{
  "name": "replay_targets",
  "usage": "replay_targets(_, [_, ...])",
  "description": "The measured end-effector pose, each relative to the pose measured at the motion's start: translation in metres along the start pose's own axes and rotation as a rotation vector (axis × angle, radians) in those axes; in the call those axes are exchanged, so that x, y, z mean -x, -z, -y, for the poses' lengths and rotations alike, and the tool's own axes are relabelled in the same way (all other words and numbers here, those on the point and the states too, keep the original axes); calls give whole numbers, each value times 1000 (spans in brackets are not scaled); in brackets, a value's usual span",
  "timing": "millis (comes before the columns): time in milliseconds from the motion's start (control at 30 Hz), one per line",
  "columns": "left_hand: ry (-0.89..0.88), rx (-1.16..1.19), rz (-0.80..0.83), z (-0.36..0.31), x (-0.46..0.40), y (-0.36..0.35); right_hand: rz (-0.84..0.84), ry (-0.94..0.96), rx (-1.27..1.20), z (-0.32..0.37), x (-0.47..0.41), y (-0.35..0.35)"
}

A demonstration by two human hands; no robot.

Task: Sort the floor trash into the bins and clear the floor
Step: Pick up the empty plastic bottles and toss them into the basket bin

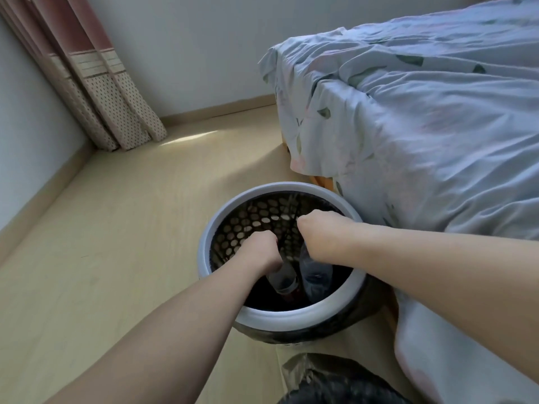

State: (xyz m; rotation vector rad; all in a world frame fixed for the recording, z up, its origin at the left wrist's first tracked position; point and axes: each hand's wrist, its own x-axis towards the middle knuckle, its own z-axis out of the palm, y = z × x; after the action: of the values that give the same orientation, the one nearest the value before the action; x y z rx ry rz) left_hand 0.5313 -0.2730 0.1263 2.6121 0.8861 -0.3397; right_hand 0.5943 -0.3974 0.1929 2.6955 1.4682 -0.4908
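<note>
1. My left hand curls round the top of a clear plastic bottle, holding it upright inside the bin.
2. My right hand grips a second clear crumpled bottle just beside it.
3. Both hang within the round black mesh bin with a grey rim.
4. The bin stands on the pale wooden floor, just beside the bed under a blue leaf-print sheet.

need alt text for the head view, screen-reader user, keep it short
Both hands reach into a round perforated bin with a pale rim: the left hand and the right hand each grip what looks like a clear plastic bottle, upright inside. The bin stands on a light wood floor beside a bed; a curtain hangs in the far corner.
</note>
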Motion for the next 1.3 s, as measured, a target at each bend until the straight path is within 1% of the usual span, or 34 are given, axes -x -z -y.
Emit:
replay_targets(200, [-87,-121,29,-3,2,-4,112,15,134,3,0,-5])
replay_targets(300, [-137,-114,27,-5,8,4,106,26,211,2,0,-2])
replay_targets(400, [-160,-75,-48,-4,23,29,93,44,262,4,0,5])
replay_targets(467, [-181,-66,-142,1,40,49,45,61,213,5,0,10])
replay_targets(567, [-183,-81,-256,22,72,77,-90,83,36,15,10,27])
replay_targets(633, [-165,-79,-305,44,94,94,-179,95,-87,29,21,41])
replay_targets(700, [-126,-98,-330,70,118,107,-234,109,-186,53,33,54])
replay_targets(800, [-43,-123,-341,114,157,123,-258,121,-242,101,47,61])
replay_targets(933, [61,-145,-345,186,223,140,-257,205,-296,194,62,62])
replay_targets(1100, [227,-52,-375,304,315,156,-240,330,-273,345,77,48])
replay_targets(1300, [433,40,-385,480,422,159,-159,475,-247,534,86,8])
